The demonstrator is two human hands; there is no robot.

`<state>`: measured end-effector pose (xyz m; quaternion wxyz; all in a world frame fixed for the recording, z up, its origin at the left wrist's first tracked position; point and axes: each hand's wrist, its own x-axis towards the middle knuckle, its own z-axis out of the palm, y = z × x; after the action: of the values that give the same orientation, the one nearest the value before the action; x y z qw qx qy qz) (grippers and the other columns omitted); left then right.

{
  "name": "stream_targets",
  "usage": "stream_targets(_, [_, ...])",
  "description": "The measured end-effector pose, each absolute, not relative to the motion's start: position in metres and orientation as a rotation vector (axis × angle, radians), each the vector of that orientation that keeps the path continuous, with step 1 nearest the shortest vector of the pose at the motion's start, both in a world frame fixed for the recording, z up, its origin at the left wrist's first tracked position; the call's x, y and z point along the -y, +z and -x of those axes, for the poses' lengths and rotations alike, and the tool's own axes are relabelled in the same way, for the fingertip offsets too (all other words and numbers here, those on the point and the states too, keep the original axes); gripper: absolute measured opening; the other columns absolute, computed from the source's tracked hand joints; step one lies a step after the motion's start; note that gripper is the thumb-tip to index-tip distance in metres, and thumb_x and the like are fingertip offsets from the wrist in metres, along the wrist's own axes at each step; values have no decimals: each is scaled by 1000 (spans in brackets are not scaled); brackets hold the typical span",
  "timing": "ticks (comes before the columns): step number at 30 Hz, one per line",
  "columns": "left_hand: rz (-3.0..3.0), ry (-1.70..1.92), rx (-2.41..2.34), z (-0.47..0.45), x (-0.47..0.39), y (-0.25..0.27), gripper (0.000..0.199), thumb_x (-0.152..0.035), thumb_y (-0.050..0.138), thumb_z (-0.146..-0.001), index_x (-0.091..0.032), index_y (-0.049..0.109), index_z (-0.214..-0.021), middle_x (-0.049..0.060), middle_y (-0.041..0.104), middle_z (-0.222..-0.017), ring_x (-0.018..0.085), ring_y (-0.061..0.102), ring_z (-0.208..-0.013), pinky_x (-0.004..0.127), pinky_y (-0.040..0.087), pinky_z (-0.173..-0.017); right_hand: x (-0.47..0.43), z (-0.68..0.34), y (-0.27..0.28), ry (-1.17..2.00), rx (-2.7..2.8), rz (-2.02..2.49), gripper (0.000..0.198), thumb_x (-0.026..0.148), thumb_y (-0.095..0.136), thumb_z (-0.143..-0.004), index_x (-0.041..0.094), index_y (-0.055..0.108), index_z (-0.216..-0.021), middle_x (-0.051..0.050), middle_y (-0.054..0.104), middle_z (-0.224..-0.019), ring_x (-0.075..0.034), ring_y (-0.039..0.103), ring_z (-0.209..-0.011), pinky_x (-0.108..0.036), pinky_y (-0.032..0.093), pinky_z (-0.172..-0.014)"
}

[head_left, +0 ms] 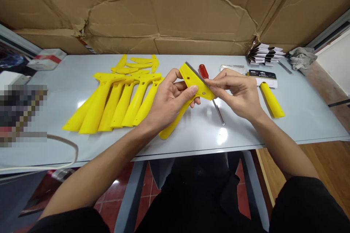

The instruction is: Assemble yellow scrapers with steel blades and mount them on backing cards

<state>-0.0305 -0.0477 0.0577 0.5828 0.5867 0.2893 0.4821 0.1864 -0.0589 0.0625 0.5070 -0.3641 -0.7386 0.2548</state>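
Observation:
A yellow scraper (pixel 194 82) is tilted above the table, its head up and its handle slanting down to the left. My left hand (pixel 171 100) is closed around its neck, thumb pressed on the face of the head. Along the head's upper edge runs a dark metal blade (pixel 194 70). At the blade's right end, my right hand (pixel 237 93) pinches it between thumb and fingers. Two small holes or screws show in the head; one looks shiny. Just behind lies a screwdriver (pixel 203 71) with a red handle, its shaft partly hidden by the scraper.
Several yellow scraper handles (pixel 94 107) lie in a row at left, with loose yellow head plates (pixel 136 66) behind them. A finished-looking scraper (pixel 272 100) with a black and white card rests at right. Folded cards (pixel 264 55) and a grey cloth (pixel 300 58) sit farther back.

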Motion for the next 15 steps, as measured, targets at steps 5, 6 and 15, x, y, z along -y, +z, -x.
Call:
stream_targets(5, [-1374, 1120, -690, 31, 49, 57, 34, -38, 84, -92, -24, 55, -101, 0, 77, -90, 11, 72, -65, 23, 56, -54, 60, -187, 62, 630, 1810, 887, 20, 33, 73, -96, 20, 85, -106, -4, 69, -89, -1, 59, -84, -14, 47, -72])
stream_targets(6, [-1379, 1119, -696, 31, 49, 57, 34, -38, 84, -92, -24, 55, -101, 0, 77, -90, 11, 71, -65, 23, 56, -54, 60, -186, 63, 631, 1815, 901, 21, 35, 73, -97, 20, 85, -105, -4, 69, -88, -1, 58, -83, -14, 46, -72])
stream_targets(15, [-1415, 1181, -744, 39, 40, 54, 35, -41, 83, -93, -25, 57, -111, 2, 75, -94, 13, 69, -65, 29, 56, -57, 47, -232, 86, 714, 1749, 1215, 38, 44, 67, -100, 12, 78, -117, -9, 74, -105, -3, 66, -79, -16, 52, -63])
